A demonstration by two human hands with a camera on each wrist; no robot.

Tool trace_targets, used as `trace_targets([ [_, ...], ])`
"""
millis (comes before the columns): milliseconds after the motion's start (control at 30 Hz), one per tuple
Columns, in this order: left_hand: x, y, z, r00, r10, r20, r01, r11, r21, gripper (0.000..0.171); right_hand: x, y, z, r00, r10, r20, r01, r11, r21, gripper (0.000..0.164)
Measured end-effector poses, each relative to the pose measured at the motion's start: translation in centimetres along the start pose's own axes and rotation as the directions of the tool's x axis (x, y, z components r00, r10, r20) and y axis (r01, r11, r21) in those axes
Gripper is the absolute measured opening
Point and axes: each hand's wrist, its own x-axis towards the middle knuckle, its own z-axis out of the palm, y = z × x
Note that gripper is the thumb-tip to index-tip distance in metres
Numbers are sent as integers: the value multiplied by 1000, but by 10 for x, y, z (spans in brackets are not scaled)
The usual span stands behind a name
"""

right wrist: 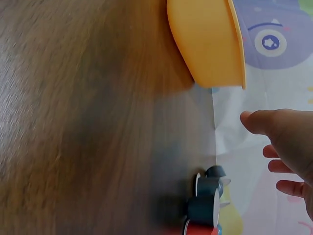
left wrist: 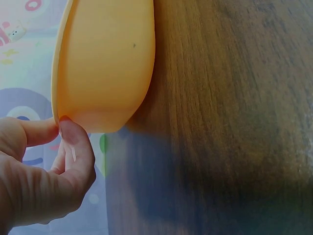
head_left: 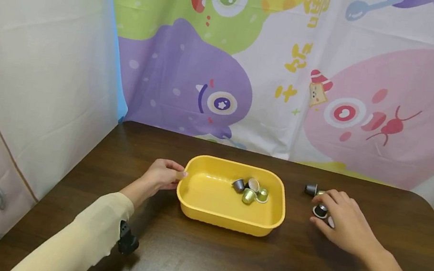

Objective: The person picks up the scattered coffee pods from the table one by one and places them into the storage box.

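A yellow plastic bin point(head_left: 206, 218) stands on the table with several coffee capsules point(head_left: 248, 196) inside, green, dark grey and pale. At its left end my left hand point(head_left: 160, 175) pinches the rim between thumb and fingers, as the left wrist view also shows. My right hand point(head_left: 343, 221) hovers right of the bin, fingers spread and slightly bent, over a group of loose capsules. Among these are a dark grey capsule point(head_left: 310, 189), a black capsule point(head_left: 320, 211) and a red capsule point(right wrist: 199, 229). Part of the group is hidden under the hand in the head view.
The dark brown wooden table point(head_left: 194, 262) ends at the back against a hanging cloth point(head_left: 271, 125) with cartoon figures. A white cloth wall point(head_left: 40, 51) stands along the left side. Each sleeve carries a black wrist device point(head_left: 128, 239).
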Motion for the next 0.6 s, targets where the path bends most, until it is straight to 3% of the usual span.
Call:
trace_targets([
  [600,1,0,0,1000,-7,6,7,1000,3,25,-29,21,0,1000,15,-18,-15,1000,-20,46],
])
